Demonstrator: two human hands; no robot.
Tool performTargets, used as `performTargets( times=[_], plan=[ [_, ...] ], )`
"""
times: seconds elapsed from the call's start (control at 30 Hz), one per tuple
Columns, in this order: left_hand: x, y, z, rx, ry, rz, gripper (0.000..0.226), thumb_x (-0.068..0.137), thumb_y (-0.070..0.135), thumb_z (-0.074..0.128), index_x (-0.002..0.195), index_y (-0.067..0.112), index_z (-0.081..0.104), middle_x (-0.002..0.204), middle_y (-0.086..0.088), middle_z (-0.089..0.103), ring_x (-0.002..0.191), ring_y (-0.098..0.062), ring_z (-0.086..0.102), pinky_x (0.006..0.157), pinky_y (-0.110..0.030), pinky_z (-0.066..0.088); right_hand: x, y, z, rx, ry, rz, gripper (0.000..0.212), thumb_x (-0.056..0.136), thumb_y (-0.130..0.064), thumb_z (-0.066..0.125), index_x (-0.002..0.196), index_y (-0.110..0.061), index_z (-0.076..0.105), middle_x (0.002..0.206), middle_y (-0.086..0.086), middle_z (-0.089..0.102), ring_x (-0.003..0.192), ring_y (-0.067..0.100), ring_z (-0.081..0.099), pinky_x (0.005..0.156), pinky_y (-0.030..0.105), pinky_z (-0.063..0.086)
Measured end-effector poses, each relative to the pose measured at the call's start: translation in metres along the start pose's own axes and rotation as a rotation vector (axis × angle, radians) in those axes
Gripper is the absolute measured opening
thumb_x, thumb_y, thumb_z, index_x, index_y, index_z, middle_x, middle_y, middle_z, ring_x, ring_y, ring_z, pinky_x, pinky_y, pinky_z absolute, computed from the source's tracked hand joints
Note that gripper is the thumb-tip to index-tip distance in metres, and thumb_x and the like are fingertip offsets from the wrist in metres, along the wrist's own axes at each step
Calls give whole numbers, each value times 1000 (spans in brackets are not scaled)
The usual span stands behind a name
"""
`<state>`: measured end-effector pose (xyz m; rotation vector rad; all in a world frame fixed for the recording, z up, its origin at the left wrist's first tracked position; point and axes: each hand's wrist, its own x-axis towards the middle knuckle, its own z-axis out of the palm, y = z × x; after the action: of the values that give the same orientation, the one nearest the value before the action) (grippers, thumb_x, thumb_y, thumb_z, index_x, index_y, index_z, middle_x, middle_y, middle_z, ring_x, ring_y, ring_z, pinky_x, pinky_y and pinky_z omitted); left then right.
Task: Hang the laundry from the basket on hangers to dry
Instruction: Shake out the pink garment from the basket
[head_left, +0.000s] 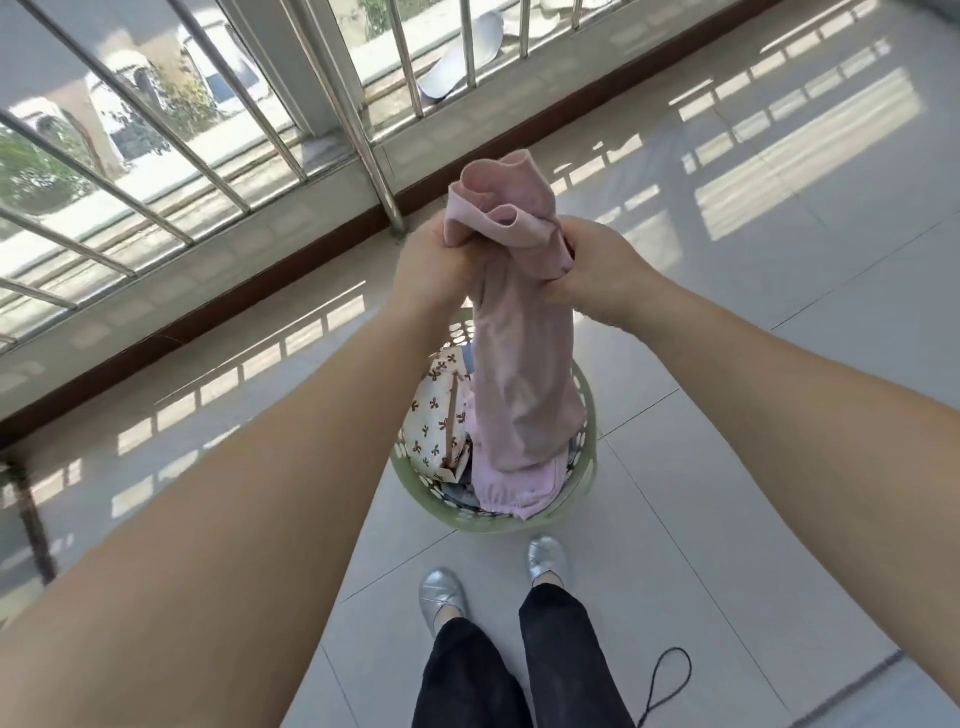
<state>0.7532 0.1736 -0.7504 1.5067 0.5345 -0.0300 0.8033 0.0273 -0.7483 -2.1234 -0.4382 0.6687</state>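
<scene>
A dusty pink garment (519, 374) hangs bunched above a pale green laundry basket (587, 486) on the floor. My left hand (434, 265) grips its top edge on the left, and my right hand (597, 270) grips it on the right, both held out at arm's length. The cloth's lower end reaches down into the basket. Inside lie a white cloth with small brown bows (434, 421), a lighter pink piece (519, 486) and some darker fabric underneath. No hanger is in view.
A metal-barred railing (358, 130) with a brown skirting runs across the far left. Pale floor tiles (727, 415) spread all around. My feet in silver shoes (441, 597) stand just behind the basket. A black cord loop (670, 680) dangles at lower right.
</scene>
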Motion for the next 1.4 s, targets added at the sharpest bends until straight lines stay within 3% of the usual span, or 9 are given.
performTargets(
  times=[0.17, 0.33, 0.53, 0.67, 0.83, 0.97, 1.17, 1.3, 1.4],
  plan=[
    [-7, -15, 6, 49, 16, -46, 15, 82, 6, 66, 86, 21, 67, 90, -6, 68, 92, -25, 65, 79, -38, 54, -5, 22, 8, 8, -54, 31, 31, 65, -7, 59, 95, -15, 59, 83, 2, 55, 76, 18, 50, 57, 22, 36],
    [-26, -74, 8, 144, -58, -187, 12, 75, 19, 65, 82, 29, 68, 93, -5, 70, 95, -25, 65, 80, -38, 54, -32, 68, 38, 55, -141, 149, 29, 74, 3, 61, 83, -24, 55, 80, -2, 57, 74, 13, 52, 62, 22, 39],
    [-56, -131, 11, 290, -330, -414, 16, 67, 26, 59, 82, 25, 66, 65, 2, 62, 63, -17, 56, 57, -26, 44, -73, 120, 74, -36, -362, 357, 20, 76, -1, 58, 93, -12, 57, 74, -3, 55, 69, 15, 48, 54, 20, 34],
    [-53, -150, 11, 290, -452, -529, 2, 81, 21, 66, 79, 23, 66, 78, -2, 68, 76, -18, 62, 68, -31, 51, -76, 134, 81, -51, -501, 453, 17, 73, 3, 54, 83, -10, 54, 78, 8, 51, 71, 21, 43, 62, 29, 33],
    [-3, -158, 11, 287, -350, -478, 17, 83, 14, 65, 100, 13, 66, 98, -13, 70, 92, -28, 67, 83, -47, 55, -36, 144, 76, 7, -371, 481, 18, 73, 6, 54, 80, -11, 54, 76, 4, 50, 70, 20, 43, 58, 27, 31],
    [57, -169, 16, 274, -189, -415, 10, 81, 14, 66, 90, 16, 67, 100, -12, 70, 96, -29, 66, 85, -49, 54, 26, 163, 79, -18, -223, 424, 17, 75, 3, 55, 89, -5, 54, 78, 3, 50, 76, 21, 46, 57, 26, 32],
    [120, -241, 27, 418, -29, -453, 34, 66, 26, 60, 96, 11, 63, 98, -14, 67, 96, -33, 63, 88, -46, 52, 101, 225, 120, -346, -200, 347, 35, 83, -14, 59, 116, -12, 50, 111, 11, 56, 104, 29, 54, 67, 27, 39],
    [123, -298, 32, 700, 199, -457, 50, 84, 8, 53, 131, 9, 37, 134, -15, 40, 120, -33, 44, 96, -40, 42, 107, 268, 155, -504, -75, 300, 50, 85, -10, 52, 133, -14, 38, 128, 12, 42, 114, 32, 47, 85, 34, 40],
    [108, -326, 39, 1079, -24, -163, 59, 85, 14, 52, 139, 17, 30, 151, -12, 15, 140, -31, 16, 113, -46, 22, 94, 283, 173, -589, -101, 219, 50, 86, -11, 49, 135, -13, 38, 140, 10, 34, 126, 31, 38, 97, 37, 38]
  ],
)
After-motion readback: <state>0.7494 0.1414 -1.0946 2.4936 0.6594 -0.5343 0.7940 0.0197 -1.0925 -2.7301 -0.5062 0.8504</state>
